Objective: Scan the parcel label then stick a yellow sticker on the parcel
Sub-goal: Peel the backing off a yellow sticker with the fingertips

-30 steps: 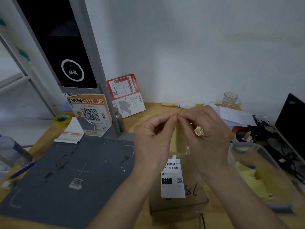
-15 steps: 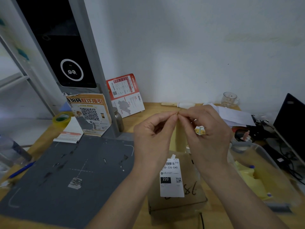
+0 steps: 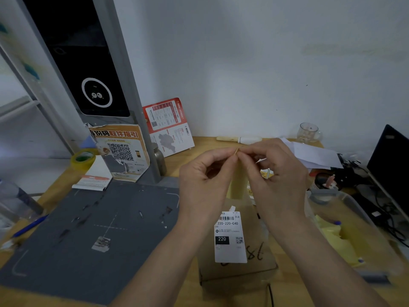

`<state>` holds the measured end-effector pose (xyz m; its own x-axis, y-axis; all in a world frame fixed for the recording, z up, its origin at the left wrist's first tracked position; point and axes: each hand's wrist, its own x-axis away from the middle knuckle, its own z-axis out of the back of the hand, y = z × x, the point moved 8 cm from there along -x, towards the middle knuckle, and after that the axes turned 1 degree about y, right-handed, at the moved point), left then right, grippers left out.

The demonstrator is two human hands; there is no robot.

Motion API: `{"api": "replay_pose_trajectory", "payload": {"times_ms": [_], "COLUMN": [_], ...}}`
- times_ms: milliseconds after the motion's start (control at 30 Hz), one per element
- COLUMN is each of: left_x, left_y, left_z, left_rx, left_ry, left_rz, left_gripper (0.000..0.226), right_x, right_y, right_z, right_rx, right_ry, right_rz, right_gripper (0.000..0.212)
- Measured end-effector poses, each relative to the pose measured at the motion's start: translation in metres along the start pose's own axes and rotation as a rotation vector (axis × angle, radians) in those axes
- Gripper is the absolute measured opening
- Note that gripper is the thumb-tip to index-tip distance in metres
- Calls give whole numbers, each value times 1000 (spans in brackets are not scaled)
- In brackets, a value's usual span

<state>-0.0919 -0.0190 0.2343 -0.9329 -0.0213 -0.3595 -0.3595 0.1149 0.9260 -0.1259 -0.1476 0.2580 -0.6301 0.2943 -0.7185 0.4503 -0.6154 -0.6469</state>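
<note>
A brown cardboard parcel (image 3: pixel 256 265) lies on the wooden table in front of me, with "18" written on top. Its white label (image 3: pixel 230 237) reads 220-220-C40. Above the parcel, my left hand (image 3: pixel 205 185) and my right hand (image 3: pixel 276 178) are raised with their fingertips meeting. Between them they pinch a thin yellow sticker (image 3: pixel 238 185), which hangs down between the hands. Its top corner peeks out above the fingertips. Most of the sticker is hidden by my hands.
A grey scanning mat (image 3: pixel 88 229) fills the left of the table under a tall scanner stand (image 3: pixel 95 85). A clear tub (image 3: pixel 358 222) with yellow sheets sits at the right. A tape roll (image 3: pixel 83 159), leaflets, a blue pen (image 3: pixel 28 227), a glass cup (image 3: pixel 308 132) and cables lie around.
Both hands stay pinched together above the parcel, shifting only slightly. The parcel has not moved.
</note>
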Motion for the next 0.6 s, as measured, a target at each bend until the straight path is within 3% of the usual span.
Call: {"api": "replay_pose_trajectory", "payload": {"times_ms": [167,600], "left_x": [0,0], "left_y": [2,6], "left_z": [0,2], "left_rx": [-25,-151], "left_ry": [7,62], "left_rz": [-20,-81], "left_gripper": [24,27], "right_x": [2,3], "right_y": [13,21], "right_z": [-1,-3], "right_rx": [-236,-458], "right_ry": [-5,-62], "right_rz": [-238,-423], "right_gripper": [26,6]}}
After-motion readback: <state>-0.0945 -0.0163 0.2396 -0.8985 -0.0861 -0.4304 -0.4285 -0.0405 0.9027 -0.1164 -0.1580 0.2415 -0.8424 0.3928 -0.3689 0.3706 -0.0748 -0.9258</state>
